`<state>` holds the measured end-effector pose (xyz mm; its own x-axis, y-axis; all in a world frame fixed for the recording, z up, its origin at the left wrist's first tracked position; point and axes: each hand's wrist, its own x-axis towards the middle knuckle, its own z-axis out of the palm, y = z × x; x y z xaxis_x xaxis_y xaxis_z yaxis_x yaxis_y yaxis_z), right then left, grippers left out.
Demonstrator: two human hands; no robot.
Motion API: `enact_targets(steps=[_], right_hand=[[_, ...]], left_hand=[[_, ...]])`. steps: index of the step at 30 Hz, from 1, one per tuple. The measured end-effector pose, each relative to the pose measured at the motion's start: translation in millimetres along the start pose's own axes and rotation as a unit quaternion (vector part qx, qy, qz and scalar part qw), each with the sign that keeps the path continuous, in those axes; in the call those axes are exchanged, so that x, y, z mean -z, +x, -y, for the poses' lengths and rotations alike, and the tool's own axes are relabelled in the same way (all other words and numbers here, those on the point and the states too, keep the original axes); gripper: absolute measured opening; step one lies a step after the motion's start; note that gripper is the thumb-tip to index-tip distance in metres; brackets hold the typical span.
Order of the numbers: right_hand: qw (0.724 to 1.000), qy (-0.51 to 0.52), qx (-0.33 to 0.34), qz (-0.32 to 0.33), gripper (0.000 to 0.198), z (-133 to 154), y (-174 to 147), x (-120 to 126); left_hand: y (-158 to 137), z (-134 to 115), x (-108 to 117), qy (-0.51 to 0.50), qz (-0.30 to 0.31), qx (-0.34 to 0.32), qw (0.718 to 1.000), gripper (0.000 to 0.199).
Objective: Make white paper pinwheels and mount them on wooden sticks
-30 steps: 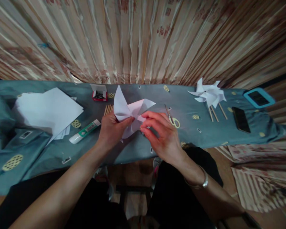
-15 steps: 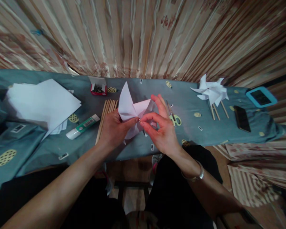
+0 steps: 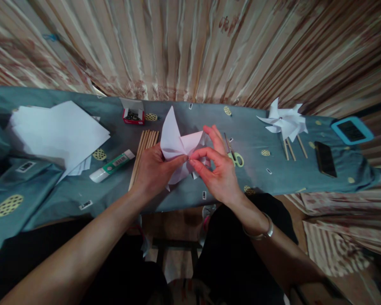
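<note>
A white paper pinwheel (image 3: 171,137) is held up in the middle, above the front part of the cloth. My left hand (image 3: 152,168) grips it from the left, thumb pressed at its centre, the other fingers hidden behind the paper. At that same centre my right hand (image 3: 216,171) pinches a tiny shiny pin (image 3: 189,158) between thumb and index finger, with the remaining fingers raised. How deep the pin sits I cannot tell. Just left of my left hand lie several wooden sticks (image 3: 142,152) side by side.
A stack of white paper (image 3: 60,135), a glue stick (image 3: 112,166) and an open red box of pins (image 3: 133,116) lie to the left. On the right are green-handled scissors (image 3: 236,159), finished pinwheels (image 3: 285,121) on sticks, a phone (image 3: 325,159) and a blue-framed device (image 3: 352,130).
Both hands keep their hold on the pinwheel and the pin, with hardly any movement. The whole view has shifted slightly.
</note>
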<state>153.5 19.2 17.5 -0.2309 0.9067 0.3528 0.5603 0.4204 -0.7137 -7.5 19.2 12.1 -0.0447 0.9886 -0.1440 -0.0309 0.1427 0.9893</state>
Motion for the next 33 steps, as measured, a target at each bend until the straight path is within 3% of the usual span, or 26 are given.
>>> enact_targets(steps=[33], right_hand=[[0.998, 0.025, -0.046, 0.03, 0.006, 1.5, 0.1, 0.0]], left_hand=[[-1.4, 1.3, -2.3, 0.019, -0.02, -0.011, 1.0, 0.017]])
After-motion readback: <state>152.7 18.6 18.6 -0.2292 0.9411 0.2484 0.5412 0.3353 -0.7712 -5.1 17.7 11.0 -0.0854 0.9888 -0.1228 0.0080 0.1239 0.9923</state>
